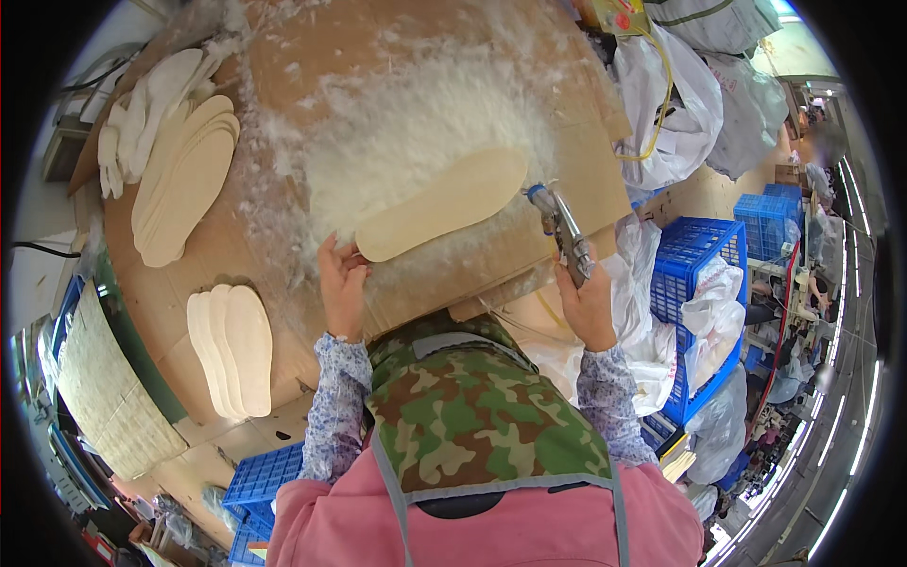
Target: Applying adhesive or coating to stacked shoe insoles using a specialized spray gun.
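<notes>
A cream insole [444,208] lies slantwise on the cardboard-covered table, in a patch of white fuzz [416,113]. My left hand [342,288] is at its lower left end, fingertips at the edge; whether they pinch it or only touch it I cannot tell. In my right hand [588,307] is a metal spray gun [563,227], gripped by its handle, its nozzle pointing up and left beside the insole's wide end. To the left, several insoles [189,180] lie in a fanned stack. Nearer to me is a smaller fan of insoles [231,350].
White gloves [156,104] lie at the far left of the cardboard [406,307]. A yellow hose [669,85] hangs by white plastic bags [675,123] at the far right. Blue crates [675,274] with bags stand right of the table; another blue crate [265,482] is at lower left.
</notes>
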`<state>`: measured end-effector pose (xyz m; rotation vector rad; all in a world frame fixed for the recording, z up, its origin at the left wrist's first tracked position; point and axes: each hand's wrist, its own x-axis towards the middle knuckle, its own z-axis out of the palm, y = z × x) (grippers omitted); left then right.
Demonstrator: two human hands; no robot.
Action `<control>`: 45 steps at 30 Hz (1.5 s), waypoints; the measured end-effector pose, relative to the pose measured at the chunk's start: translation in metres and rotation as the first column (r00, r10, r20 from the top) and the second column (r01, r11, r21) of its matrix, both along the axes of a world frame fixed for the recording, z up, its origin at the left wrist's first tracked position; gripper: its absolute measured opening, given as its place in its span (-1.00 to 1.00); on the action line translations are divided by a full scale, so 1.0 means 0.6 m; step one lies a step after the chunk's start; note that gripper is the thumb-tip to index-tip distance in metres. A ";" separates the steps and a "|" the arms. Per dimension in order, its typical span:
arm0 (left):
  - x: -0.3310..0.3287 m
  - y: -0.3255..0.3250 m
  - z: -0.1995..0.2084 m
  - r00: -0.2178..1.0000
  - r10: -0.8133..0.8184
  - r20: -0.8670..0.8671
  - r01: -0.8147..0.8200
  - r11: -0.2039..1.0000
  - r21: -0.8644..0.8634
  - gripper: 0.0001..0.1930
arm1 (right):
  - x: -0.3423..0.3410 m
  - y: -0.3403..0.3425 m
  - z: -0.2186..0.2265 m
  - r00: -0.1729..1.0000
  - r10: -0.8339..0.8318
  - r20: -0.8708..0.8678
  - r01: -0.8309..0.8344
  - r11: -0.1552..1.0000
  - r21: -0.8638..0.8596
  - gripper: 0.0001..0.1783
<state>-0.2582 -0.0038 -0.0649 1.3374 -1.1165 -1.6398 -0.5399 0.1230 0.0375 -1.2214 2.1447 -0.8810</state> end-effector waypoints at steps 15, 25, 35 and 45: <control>0.017 0.002 -0.008 0.998 0.007 -0.060 -0.007 1.000 -0.001 -0.39 | 0.129 0.018 0.017 0.963 0.243 0.116 -0.252 0.965 0.071 -0.66; 0.015 0.000 -0.015 0.997 0.008 -0.079 -0.006 0.999 0.034 -0.38 | 0.173 0.010 0.037 0.892 0.410 0.190 -0.425 0.904 0.045 -0.48; -0.029 -0.014 -0.003 0.988 0.019 0.154 -0.009 0.998 -0.067 -0.41 | 0.032 0.021 0.023 0.996 0.054 0.074 -0.055 0.998 0.017 -0.77; -0.014 0.003 0.102 0.971 0.187 -0.146 -0.205 0.972 -0.119 -0.36 | -0.050 0.062 -0.001 0.996 -0.094 0.002 0.094 0.995 0.038 -0.81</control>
